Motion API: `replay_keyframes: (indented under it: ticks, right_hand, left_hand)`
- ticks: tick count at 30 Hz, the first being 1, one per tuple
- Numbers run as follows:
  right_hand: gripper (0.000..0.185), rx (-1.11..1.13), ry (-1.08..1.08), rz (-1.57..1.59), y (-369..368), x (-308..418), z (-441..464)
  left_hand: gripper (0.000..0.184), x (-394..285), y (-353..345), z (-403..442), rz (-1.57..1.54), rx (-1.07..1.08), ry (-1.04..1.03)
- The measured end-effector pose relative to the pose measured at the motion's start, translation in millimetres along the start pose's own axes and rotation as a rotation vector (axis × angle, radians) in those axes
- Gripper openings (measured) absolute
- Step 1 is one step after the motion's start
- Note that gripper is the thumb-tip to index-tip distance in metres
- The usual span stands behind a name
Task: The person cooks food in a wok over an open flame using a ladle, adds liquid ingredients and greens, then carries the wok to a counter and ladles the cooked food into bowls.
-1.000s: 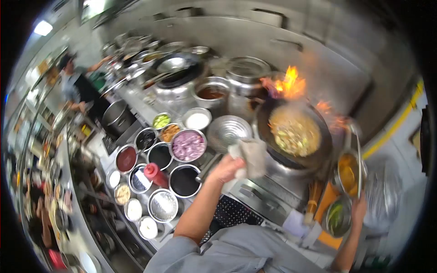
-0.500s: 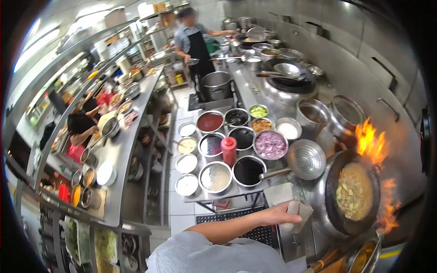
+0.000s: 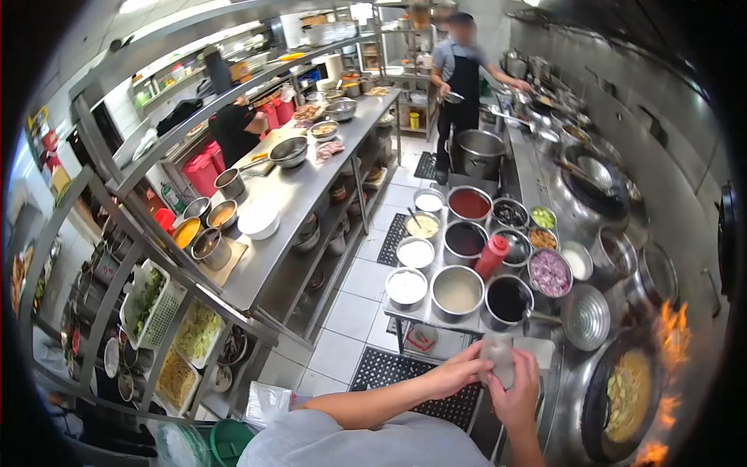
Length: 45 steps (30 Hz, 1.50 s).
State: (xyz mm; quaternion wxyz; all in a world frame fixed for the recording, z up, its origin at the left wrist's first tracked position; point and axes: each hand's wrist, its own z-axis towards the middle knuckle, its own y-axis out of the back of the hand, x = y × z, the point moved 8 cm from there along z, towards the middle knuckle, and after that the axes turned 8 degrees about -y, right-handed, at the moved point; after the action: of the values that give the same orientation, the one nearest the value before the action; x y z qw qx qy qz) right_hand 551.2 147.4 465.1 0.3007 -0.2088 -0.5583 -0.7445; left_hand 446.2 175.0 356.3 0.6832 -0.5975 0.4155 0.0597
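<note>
My left hand (image 3: 461, 371) and my right hand (image 3: 515, 395) meet at the lower right of the head view, both closed on a folded grey cloth (image 3: 499, 364) between them. Just to their right, a wok (image 3: 597, 405) holds a yellowish dish of noodles or vegetables (image 3: 629, 393), with flames (image 3: 671, 342) rising along its far side. A perforated strainer (image 3: 585, 317) lies above my right hand. Beyond my hands stand several metal pots of sauces and a red squeeze bottle (image 3: 492, 258).
A co-worker (image 3: 459, 78) in a dark apron stands at the far end near a big pot (image 3: 478, 153). Another person (image 3: 233, 128) is behind the long steel counter (image 3: 311, 187) on the left. Black mats (image 3: 389, 377) lie on the tiled floor.
The view has swung left. My right hand has let go of the long metal handle on the right and come to the cloth, which both hands now hold.
</note>
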Motion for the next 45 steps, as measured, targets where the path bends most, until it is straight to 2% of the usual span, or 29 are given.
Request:
replay_keyframes:
  ticks: [1,2,3,6,8,11,14,15,17,18,19,22,23,24,26,27,30,31,32,34,36,38,40,43,45]
  right_hand:
    - [0.041,-0.004,0.0,0.06,-13.7,10.4,5.2]
    - [0.039,0.018,-0.022,0.133,-28.4,22.6,9.1]
    - [0.037,0.04,-0.043,0.206,-43.7,36.3,12.6]
    - [0.033,0.103,-0.107,0.35,-94.3,71.7,27.3]
    - [0.033,0.183,-0.237,0.465,-138.1,73.1,32.5]
    - [0.032,0.316,-0.311,0.603,-199.2,80.6,39.7]
    - [0.033,0.394,-0.468,1.021,-244.4,116.4,18.4]
    - [0.035,0.403,-0.413,0.866,-245.8,132.6,11.4]
    - [0.035,0.437,-0.366,0.869,-246.8,152.1,14.0]
    - [0.034,0.443,-0.354,0.868,-245.1,154.9,11.2]
    - [0.034,0.414,-0.305,0.732,-248.8,145.5,8.9]
    - [0.033,0.392,-0.433,0.697,-241.5,163.7,6.4]
    - [0.045,0.443,-0.462,0.623,-248.5,153.6,1.9]
    - [0.047,0.433,-0.457,0.613,-246.2,153.7,-2.3]
    - [0.051,0.435,-0.433,0.593,-245.7,159.2,-5.7]
    - [0.07,0.562,-0.421,0.686,-244.5,170.4,-7.8]
    - [0.09,0.747,-0.411,1.092,-221.9,179.8,-8.7]
    - [0.098,0.573,-0.275,1.156,-190.0,181.0,1.1]
    - [0.106,0.393,-0.15,1.201,-151.1,184.7,10.4]
    - [0.113,0.151,0.195,1.331,-70.5,213.9,20.4]
    - [0.116,0.086,-0.087,1.235,-90.5,163.5,16.2]
    - [0.117,0.07,-0.156,1.238,-113.1,149.9,-0.6]
    - [0.118,-0.037,-0.022,1.274,-96.2,131.9,-5.1]
    - [0.12,-0.087,0.008,1.326,-50.2,94.0,-18.2]
    - [0.115,-0.185,0.025,1.116,10.5,60.2,-47.1]
  left_hand:
    - [0.053,-6.7,23.8,-6.4,0.0,-0.011,-0.05]
    - [0.05,-21.6,38.4,-15.7,0.003,-0.021,-0.098]
    - [0.043,-32.4,60.5,-27.7,0.005,-0.136,-0.078]
    - [0.041,-80.1,106.5,-61.1,0.17,-0.217,-0.2]
    - [0.043,-116.0,136.1,-88.1,0.392,-0.273,-0.294]
    - [0.045,-165.3,169.8,-124.3,0.698,-0.368,-0.428]
    - [0.045,-178.1,199.2,-136.2,0.941,-0.326,-0.461]
    - [0.045,-182.4,200.3,-139.5,0.924,-0.303,-0.505]
    - [0.045,-187.2,199.2,-142.0,0.891,-0.232,-0.573]
    - [0.044,-186.1,204.0,-139.4,0.857,-0.218,-0.52]
    - [0.043,-183.5,209.7,-137.1,0.821,-0.199,-0.457]
    - [0.045,-172.6,206.8,-131.9,0.587,-0.05,-0.269]
    - [0.048,-169.5,210.2,-132.2,0.528,-0.081,-0.194]
    - [0.052,-165.4,212.3,-132.4,0.475,-0.12,-0.126]
    - [0.061,-155.4,200.6,-132.3,0.185,0.001,-0.114]
    - [0.066,-152.5,196.6,-132.0,0.038,0.043,-0.104]
    - [0.086,-113.6,211.8,-123.6,-0.086,0.119,0.166]
    - [0.1,-116.7,186.8,-116.5,-0.139,0.104,0.119]
    - [0.108,-120.7,161.6,-109.5,-0.113,0.178,0.117]
    - [0.117,-98.8,133.8,-91.5,-0.151,0.323,0.185]
    - [0.117,-92.3,94.1,-79.8,-0.144,0.317,0.189]
    - [0.11,-87.3,31.6,-78.4,-0.153,0.537,0.216]
    - [0.105,-65.3,22.8,-68.0,-0.11,0.454,0.223]
    - [0.097,-24.7,15.8,-34.9,-0.041,0.408,0.244]
    - [0.088,9.6,-2.8,-13.3,0.022,0.406,0.3]
